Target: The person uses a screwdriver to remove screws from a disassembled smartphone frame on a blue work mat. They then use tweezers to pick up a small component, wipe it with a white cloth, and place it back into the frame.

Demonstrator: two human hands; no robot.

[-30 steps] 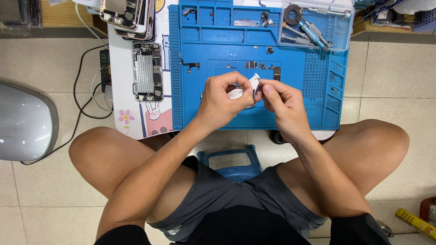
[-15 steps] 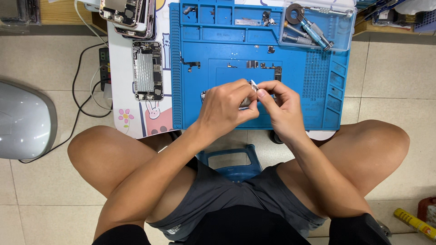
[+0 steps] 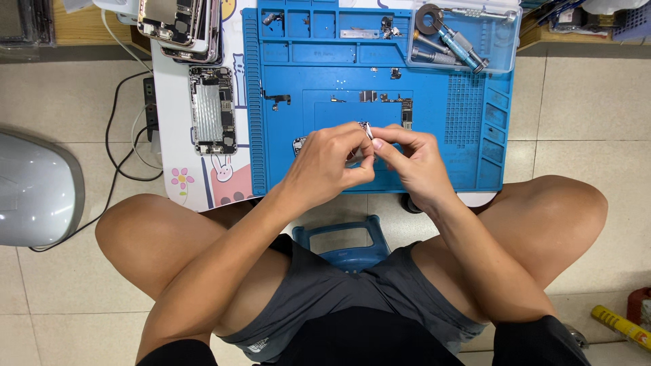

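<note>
My left hand [image 3: 330,163] and my right hand [image 3: 411,163] meet over the front of the blue repair mat [image 3: 447,146]. Both pinch a small metallic part [image 3: 367,130] between their fingertips; most of it is hidden by the fingers. A small dark component [image 3: 299,144] peeks out on the mat just left of my left hand. Tiny parts [image 3: 386,98] lie in a row on the mat beyond my hands.
An opened phone body [image 3: 212,108] lies left of the mat, with stacked phone shells [image 3: 178,24] behind it. A clear tray of screwdrivers [image 3: 456,37] sits at the mat's far right. Cables [image 3: 132,146] hang off the table's left edge. A grey rounded object [image 3: 34,190] stands on the floor.
The white piece seen between my fingers a second ago is gone from view. My hands have drawn closer together and moved slightly toward the mat's front.
</note>
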